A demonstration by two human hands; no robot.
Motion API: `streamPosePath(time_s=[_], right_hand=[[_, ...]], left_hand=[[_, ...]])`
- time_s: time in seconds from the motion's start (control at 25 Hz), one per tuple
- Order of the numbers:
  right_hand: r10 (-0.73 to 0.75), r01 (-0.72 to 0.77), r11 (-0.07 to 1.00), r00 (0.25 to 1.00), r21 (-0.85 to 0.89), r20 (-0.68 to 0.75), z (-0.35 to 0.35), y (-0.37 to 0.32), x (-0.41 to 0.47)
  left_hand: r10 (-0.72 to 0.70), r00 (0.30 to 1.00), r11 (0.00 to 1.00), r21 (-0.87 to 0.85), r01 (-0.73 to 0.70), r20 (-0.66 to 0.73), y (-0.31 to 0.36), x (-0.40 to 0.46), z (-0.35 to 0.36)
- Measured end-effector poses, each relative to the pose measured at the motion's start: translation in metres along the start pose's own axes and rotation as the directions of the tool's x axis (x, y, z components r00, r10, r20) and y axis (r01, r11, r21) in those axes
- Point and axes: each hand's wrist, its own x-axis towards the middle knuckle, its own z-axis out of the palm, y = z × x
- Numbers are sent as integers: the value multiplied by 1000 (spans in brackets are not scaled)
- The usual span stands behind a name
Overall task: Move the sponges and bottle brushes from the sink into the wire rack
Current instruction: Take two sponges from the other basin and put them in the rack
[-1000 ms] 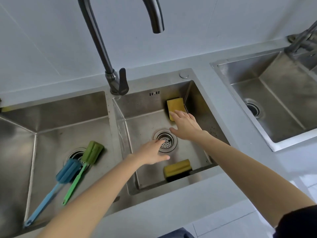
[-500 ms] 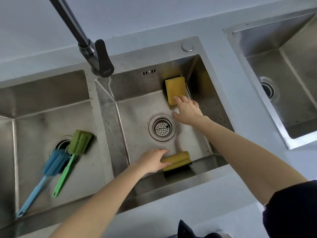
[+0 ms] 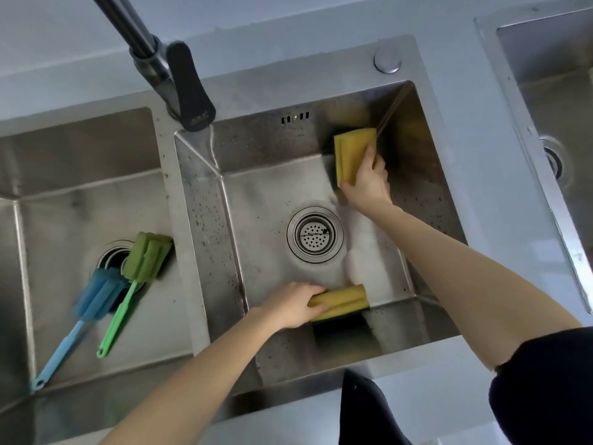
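Note:
Two yellow sponges lie in the middle sink basin (image 3: 266, 194). My right hand (image 3: 365, 183) grips the far sponge (image 3: 353, 152) near the basin's back right corner. My left hand (image 3: 293, 305) is closed on the near sponge (image 3: 345, 300), which has a dark green underside and rests against the front wall. In the left basin (image 3: 64, 213) a green bottle brush (image 3: 142, 261) and a blue bottle brush (image 3: 96, 295) lie side by side over the drain, handles pointing toward me. No wire rack is in view.
A dark tap (image 3: 167, 69) rises behind the divider between the two basins. A round strainer drain (image 3: 315, 235) sits mid-basin. A third sink (image 3: 552, 101) is at the right. Grey countertop (image 3: 455, 91) surrounds the sinks.
Both hands have reached their sponges and closed on them: the right on the far one, the left on the near one. The camera has tilted down and closer to the sink.

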Motion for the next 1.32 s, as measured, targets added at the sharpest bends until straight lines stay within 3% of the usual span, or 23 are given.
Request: streamPosePath(time_s=[0.2,0.56,0.68,0.8,0.92,1.0,1.08,1.32], right_hand=[[57,-43,989,994,141,-93,3,-3,7],[46,-35,973,998,227,-42,1,-14,-16],[5,6,981,998,194,-59,-7,-19,-25],[-5,17,981,998,192,-67,-15,-22,-33],[-1,15,979,998,205,-68,-21,-22,-45],[8,8,978,997,210,-76,-25,-21,-54],[17,1,975,997,221,-79,-29,-20,-64],[-1,29,959,995,282,-101,-44,-26,-94]], left_hand=[[-18,999,992,-122,13,-39,-3,2,-5],[-148,970,885,-463,42,-194,0,-9,-24],[-218,950,790,-611,38,-223,3,-19,-35],[-264,948,632,-774,29,-179,8,-28,-45],[-250,961,424,-906,2,-115,10,-38,-51],[-209,973,350,-937,-17,-96,10,-43,-53],[-181,978,342,-939,-35,-102,11,-50,-54],[-160,955,452,-878,-156,-252,15,-78,-61]])
